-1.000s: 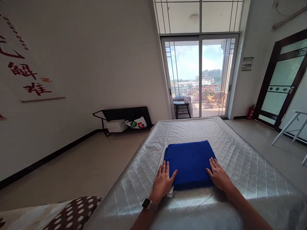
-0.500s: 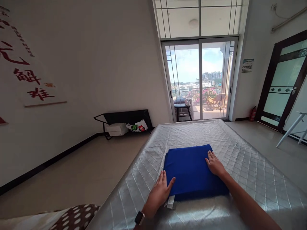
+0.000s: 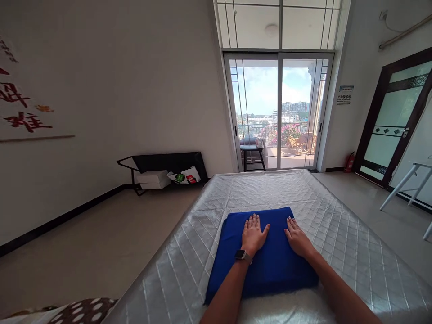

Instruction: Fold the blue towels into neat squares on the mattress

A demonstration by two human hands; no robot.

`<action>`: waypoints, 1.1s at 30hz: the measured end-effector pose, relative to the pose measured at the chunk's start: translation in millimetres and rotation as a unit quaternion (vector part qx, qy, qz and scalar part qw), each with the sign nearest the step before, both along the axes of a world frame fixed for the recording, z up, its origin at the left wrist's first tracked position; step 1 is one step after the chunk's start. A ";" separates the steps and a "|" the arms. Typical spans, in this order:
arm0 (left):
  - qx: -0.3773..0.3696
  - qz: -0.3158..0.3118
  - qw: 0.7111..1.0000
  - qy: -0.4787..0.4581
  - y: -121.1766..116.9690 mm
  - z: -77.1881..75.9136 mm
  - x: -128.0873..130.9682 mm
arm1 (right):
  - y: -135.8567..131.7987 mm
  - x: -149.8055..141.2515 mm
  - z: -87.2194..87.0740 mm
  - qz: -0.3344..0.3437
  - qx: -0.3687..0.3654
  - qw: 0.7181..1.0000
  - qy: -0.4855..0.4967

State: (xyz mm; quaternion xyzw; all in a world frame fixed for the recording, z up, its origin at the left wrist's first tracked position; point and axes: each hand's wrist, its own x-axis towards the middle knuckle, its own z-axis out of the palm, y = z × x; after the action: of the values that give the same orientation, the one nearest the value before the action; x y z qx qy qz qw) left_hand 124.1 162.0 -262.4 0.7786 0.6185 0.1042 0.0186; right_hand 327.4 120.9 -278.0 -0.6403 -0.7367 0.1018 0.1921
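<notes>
A folded blue cloth (image 3: 236,252) lies on a silver quilted mattress (image 3: 330,216) in front of me. My left hand (image 3: 254,234), with a watch on its wrist, rests flat on the cloth's far middle, fingers stretched out. My right hand (image 3: 297,236) lies flat next to it on the cloth's far right part, fingers spread. Neither hand grips anything.
A brown dotted fabric (image 3: 87,310) shows at the lower left. A black rack (image 3: 165,164) with white boxes stands against the left wall. Glass sliding doors (image 3: 278,112) open onto a balcony; a dark door (image 3: 391,121) and white table legs (image 3: 405,184) are at right.
My left hand moved from the cloth's near left corner onto its top middle. My right hand slid a little inward. The white label at the cloth's corner is no longer visible.
</notes>
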 end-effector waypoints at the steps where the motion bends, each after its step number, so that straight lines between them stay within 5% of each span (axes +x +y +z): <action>1: 0.000 0.023 1.000 0.002 2.7 -2.6 -16.4 | -1.2 0.3 1.6 0.002 -0.005 1.000 0.004; 5: -0.031 0.141 0.990 -0.009 6.8 -4.3 -82.7 | -5.7 1.1 11.2 0.016 -0.035 0.999 0.017; 8: -0.073 0.179 0.981 -0.023 4.2 -2.9 -106.5 | -0.7 1.7 21.4 0.013 -0.066 0.998 0.005; 16: -0.071 0.158 0.984 -0.043 -1.1 -3.5 -107.4 | 52.8 -5.7 46.3 -0.026 -0.061 0.995 -0.078; 24: -0.018 0.142 0.988 -0.050 3.1 -6.1 -120.8 | 64.7 -11.2 11.5 -0.030 -0.012 0.996 -0.086; 28: 0.043 0.061 0.997 -0.032 0.8 7.0 -101.5 | 73.2 -6.7 -3.9 -0.026 0.020 0.996 -0.084; 33: -0.001 -0.103 0.995 -0.004 7.2 22.3 -16.4 | 80.1 -6.6 -13.1 -0.037 0.022 0.996 -0.081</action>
State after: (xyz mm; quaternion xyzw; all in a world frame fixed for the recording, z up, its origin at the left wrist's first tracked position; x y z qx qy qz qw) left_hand 107.7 169.1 -240.1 0.8379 0.5347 0.1042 0.0332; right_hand 320.8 201.0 -291.2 -0.6691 -0.7275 0.0261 0.1496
